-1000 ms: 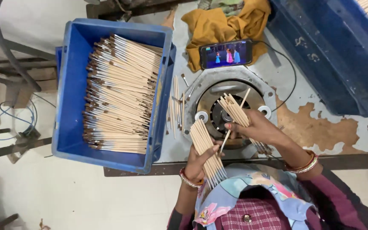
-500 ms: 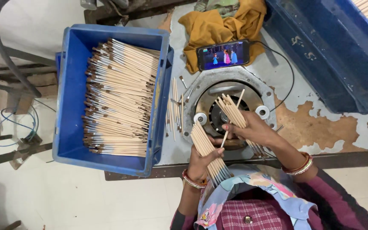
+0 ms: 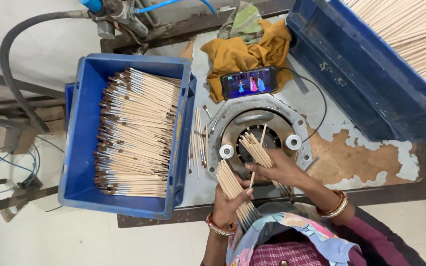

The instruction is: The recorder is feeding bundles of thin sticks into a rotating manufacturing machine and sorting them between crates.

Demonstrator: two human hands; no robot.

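Left hand [image 3: 229, 203]: closed round a thick bundle [image 3: 233, 189] of pale sticks, gripped low on their length so the upper ends fan up and away from the body, tilted to the left. It hovers over the near edge of the bench [image 3: 371, 162], just left of the round machine.

Right hand [image 3: 282, 170]: fingers wrapped round a smaller sheaf [image 3: 256, 150], held slanting over the opening of the machine; one stick [image 3: 257, 155] stands apart from the rest, nearly upright — pinched loose from the sheaf, it seems, so it can be handled singly (I cannot tell which fingers hold it).

Machine [image 3: 260, 128]: a grey metal ring set in the bench's middle, with a dark hollow and two white rollers [image 3: 227, 151] at its near rim, one on each side of the hollow.

Crate [image 3: 82, 148]: blue, at the bench's left edge and overhanging it, filled with sticks laid in one direction, brown tips towards the left wall — an orderly stack within the left hand's reach.

Loose sticks [image 3: 199, 143]: a few lie on the bench between crate and machine.

Phone [image 3: 249, 82]: propped against a mustard cloth [image 3: 245, 51] at the far edge, screen lit and facing the person.

Bin [image 3: 356, 74]: large, blue, at the right far corner — full of bare sticks.
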